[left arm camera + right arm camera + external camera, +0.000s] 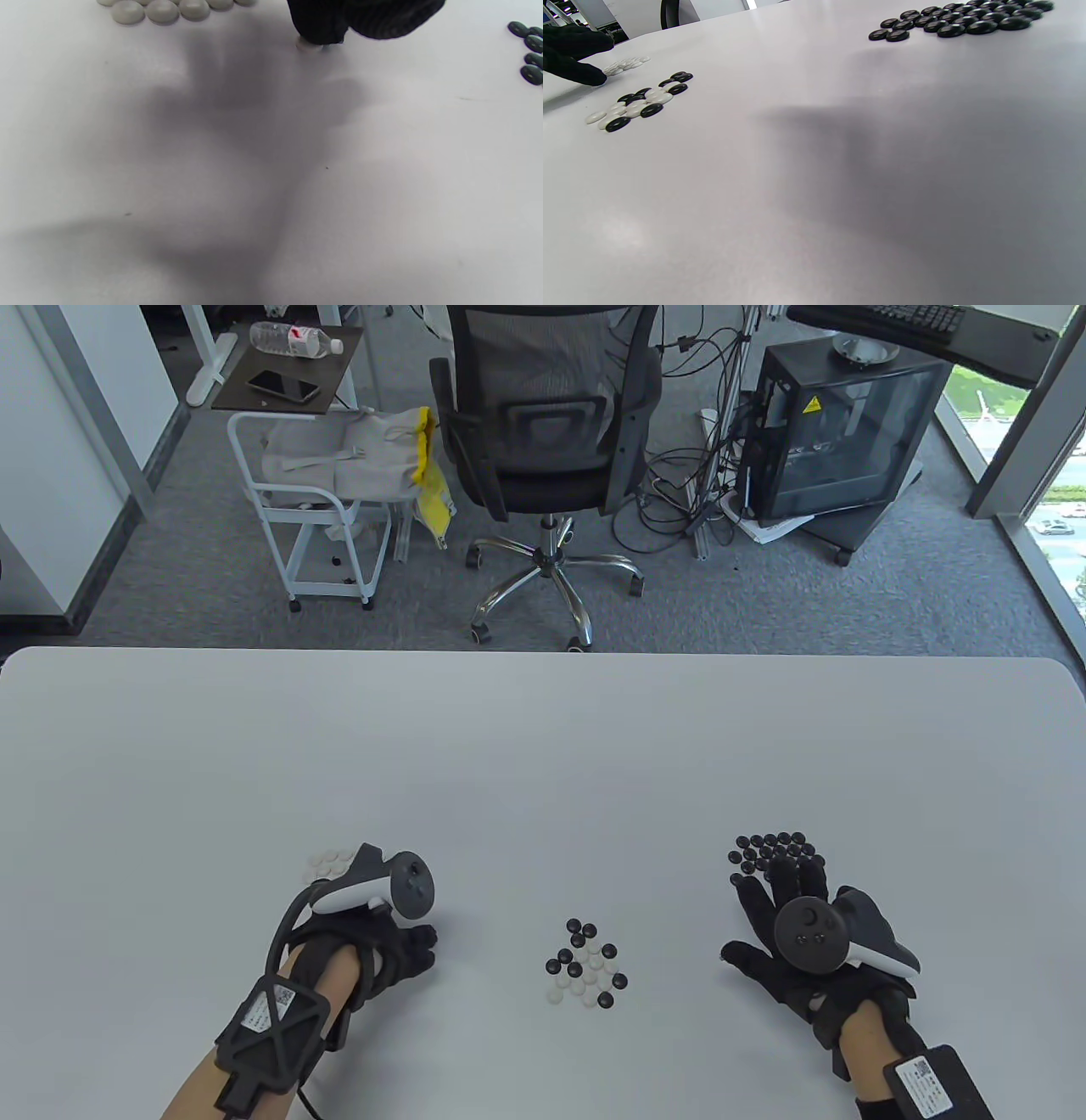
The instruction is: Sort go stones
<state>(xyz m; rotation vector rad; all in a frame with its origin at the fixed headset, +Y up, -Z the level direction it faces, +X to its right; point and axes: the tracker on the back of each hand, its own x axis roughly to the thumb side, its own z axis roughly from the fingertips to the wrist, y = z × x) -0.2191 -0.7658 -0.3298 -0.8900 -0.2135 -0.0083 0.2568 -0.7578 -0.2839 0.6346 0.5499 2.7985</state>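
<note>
**Inspection: Go stones in three groups, both hands on the table**

The white table (543, 746) carries all task items. Beyond its far edge the table view alone shows an office chair (547, 424), a white cart (314, 517) and a computer case (836, 432).

The right hand (785, 933) lies at the near right, fingers straight and spread, gripping nothing; its fingertips reach the near edge of the black stone pile (774, 853). The right wrist view shows no part of this hand, only its shadow, with the black pile (961, 19) at upper right.

The left hand (386, 954) sits at the near left. In the table view the tracker hides most of its fingers. The left wrist view supplies what is missing: the gloved fingertips (316, 25) come down onto a single white stone (309, 45) on the table surface. Whether they pinch it or merely press it cannot be told.

The mixed cluster (585, 963) of black and white stones lies between the two hands, apart from both. The right wrist view shows it (638, 101) just beside the left hand's fingers.

The white stone pile (331, 863) sits just beyond the left hand; the left wrist view catches it (169, 8) at the top edge.
</note>
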